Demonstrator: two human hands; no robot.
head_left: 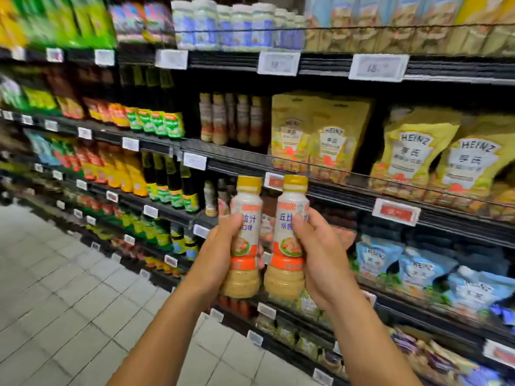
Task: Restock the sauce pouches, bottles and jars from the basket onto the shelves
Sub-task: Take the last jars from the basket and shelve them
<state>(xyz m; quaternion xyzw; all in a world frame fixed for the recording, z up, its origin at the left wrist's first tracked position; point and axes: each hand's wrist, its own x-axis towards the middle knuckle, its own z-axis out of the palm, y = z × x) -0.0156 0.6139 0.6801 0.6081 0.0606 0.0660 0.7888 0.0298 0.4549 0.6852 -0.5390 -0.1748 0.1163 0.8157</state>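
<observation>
Two bottles stood upright, side by side before the shelves (334,190) — the left hand (220,257) gripped one bottle (245,240), the right hand (315,254) gripped the other bottle (289,240).

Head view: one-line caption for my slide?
Left hand holds left bottle, right hand holds right bottle, both upright before the shelves.

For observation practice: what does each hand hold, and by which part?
Left hand grips the left bottle, right hand the right bottle, each around its labelled middle.
</observation>
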